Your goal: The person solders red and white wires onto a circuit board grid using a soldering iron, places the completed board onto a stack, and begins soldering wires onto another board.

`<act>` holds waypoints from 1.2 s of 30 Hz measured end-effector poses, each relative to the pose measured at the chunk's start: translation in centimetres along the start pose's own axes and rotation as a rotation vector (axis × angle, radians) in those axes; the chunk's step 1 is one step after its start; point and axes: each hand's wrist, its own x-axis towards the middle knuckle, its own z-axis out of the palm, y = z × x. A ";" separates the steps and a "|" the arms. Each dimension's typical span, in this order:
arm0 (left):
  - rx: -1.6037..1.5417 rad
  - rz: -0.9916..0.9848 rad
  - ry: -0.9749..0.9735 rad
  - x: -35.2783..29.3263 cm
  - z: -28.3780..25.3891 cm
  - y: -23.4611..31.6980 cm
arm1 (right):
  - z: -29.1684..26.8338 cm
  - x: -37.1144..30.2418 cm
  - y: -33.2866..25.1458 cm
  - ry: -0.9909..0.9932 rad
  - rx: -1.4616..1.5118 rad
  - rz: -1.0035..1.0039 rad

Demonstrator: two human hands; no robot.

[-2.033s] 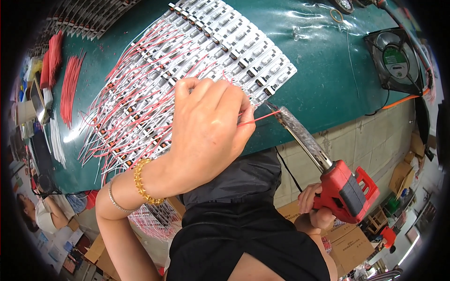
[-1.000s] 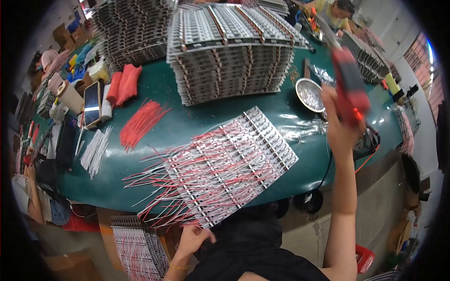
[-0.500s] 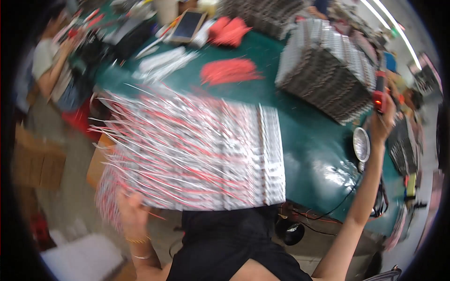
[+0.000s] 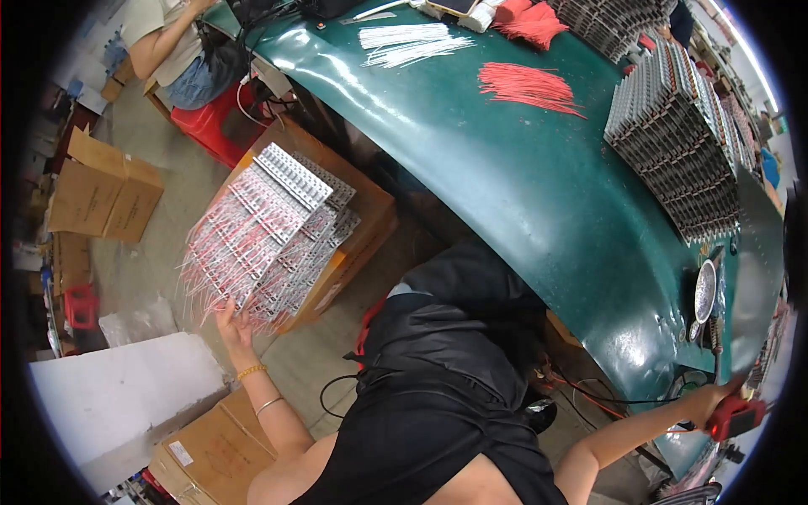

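At the left, my left hand (image 4: pixel 233 324) is closed on the near edge of a silver board panel (image 4: pixel 282 189) with many thin red and white wires hanging from it. The panel lies over a stack of similar wired panels (image 4: pixel 324 252), which rests on a cardboard box (image 4: pixel 366 215). Far to the right, my right hand (image 4: pixel 705 406) is at the table's near edge, around a red and black device (image 4: pixel 736 418) with a small red light. Its fingers are partly hidden.
The green table (image 4: pixel 471 185) carries white wires (image 4: pixel 412 44), red wires (image 4: pixel 530 87), a tall stack of boards (image 4: pixel 673 143) and a small metal dish with a handle (image 4: pixel 705 290). Behind the box, a person (image 4: pixel 202 71) sits on a red stool (image 4: pixel 206 126). Cardboard boxes (image 4: pixel 109 189) stand on the floor.
My left hand has carried the wired panel from in front of me to the stack on the left. My right hand has come down and nearer with the red device, and the view has turned left.
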 end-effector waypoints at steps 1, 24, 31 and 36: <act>0.013 0.004 -0.023 0.2 -0.1 -0.7 | -0.1 0.3 -0.5 0.041 -0.069 -0.007; 0.827 0.294 -1.164 -8.2 38.0 3.4 | -3.7 -9.3 -8.3 -0.414 0.721 0.302; 0.904 0.325 -1.636 -13.7 47.5 -2.6 | -5.5 -10.2 -6.2 -0.598 0.508 0.483; 0.963 0.298 -1.829 -15.0 51.0 -7.0 | -8.3 -5.9 -11.0 -0.697 0.688 0.686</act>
